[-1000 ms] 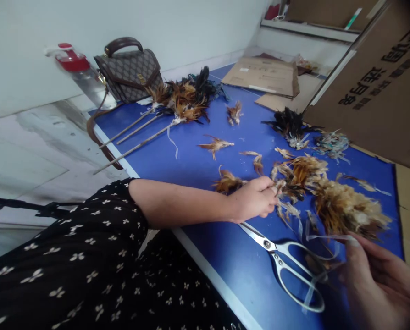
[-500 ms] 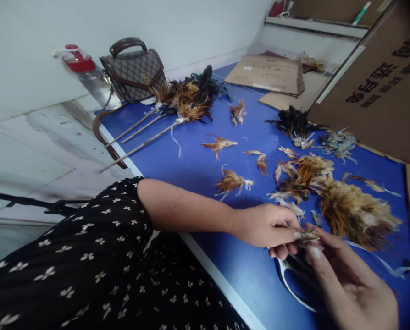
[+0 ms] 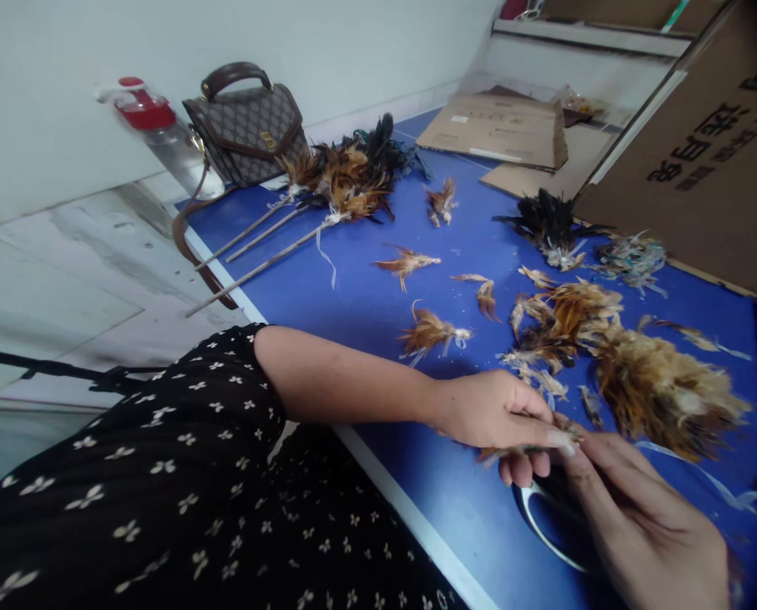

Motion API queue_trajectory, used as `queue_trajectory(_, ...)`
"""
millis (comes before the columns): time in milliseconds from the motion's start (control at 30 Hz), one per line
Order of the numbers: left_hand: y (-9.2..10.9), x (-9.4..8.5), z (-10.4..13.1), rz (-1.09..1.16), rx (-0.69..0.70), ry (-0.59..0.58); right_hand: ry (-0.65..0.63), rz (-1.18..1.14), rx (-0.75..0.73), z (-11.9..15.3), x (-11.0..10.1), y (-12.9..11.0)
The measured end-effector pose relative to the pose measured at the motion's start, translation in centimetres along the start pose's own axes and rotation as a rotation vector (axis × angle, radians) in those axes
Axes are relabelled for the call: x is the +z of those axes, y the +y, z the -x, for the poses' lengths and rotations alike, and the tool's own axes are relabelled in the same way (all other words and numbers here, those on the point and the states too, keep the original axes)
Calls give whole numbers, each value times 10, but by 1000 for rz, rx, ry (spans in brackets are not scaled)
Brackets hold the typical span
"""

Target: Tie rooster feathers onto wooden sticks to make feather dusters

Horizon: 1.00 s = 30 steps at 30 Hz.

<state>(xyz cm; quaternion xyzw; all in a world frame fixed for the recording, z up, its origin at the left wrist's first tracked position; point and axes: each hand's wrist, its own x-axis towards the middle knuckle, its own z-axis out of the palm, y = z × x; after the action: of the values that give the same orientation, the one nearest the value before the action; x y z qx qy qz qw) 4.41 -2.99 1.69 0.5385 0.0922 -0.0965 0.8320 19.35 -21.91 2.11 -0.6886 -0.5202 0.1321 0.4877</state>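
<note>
My left hand [image 3: 489, 411] pinches a small bunch of brown feathers [image 3: 502, 454], whose tips poke out below the palm. At the other end of the bunch, my right hand [image 3: 658, 504] closes its thumb and fingers on the feathers, touching the left fingertips. Between the fingers the feather ends are mostly covered. Under both hands lies a pair of scissors [image 3: 539, 527], showing a pale, curved handle; the rest is hidden. Just beyond the hands sit a large tan feather pile [image 3: 671, 394] and loose brown feathers [image 3: 585, 309].
Small feather tufts [image 3: 433, 330] dot the blue table [image 3: 328, 292]. Three feather-topped sticks [image 3: 257, 267] lie near a handbag [image 3: 248, 131] and a red-capped bottle [image 3: 172, 148]. Black feathers [image 3: 544, 224], a tangle of ribbon [image 3: 632, 258] and a cardboard box [image 3: 696, 169] are at the right.
The bunch has turned in my fingers, and brown tips now show below my left hand. My right fingers have shifted slightly left and closer to the left thumb.
</note>
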Motion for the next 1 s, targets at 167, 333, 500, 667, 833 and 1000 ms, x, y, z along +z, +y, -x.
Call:
queue_trajectory(167,-9,-3,-4,-10,-1,0,-46,93,-127,0,-2,4)
queue_trajectory(333,-4,0,-3,110,16,68,95,209,19,11,-3,4)
queue_trajectory(500,-2,0,-4,204,-16,23,88,196,-41,13,0,5)
queue_trajectory(667,-7,-3,-5,259,17,-11,-26,190,-202,5,-1,9)
queue_trajectory(833,-6,-3,-6,254,15,-16,-38,178,-201,6,-2,11)
queue_trajectory(1000,5,2,-2,248,116,190,124,192,88,15,-9,9)
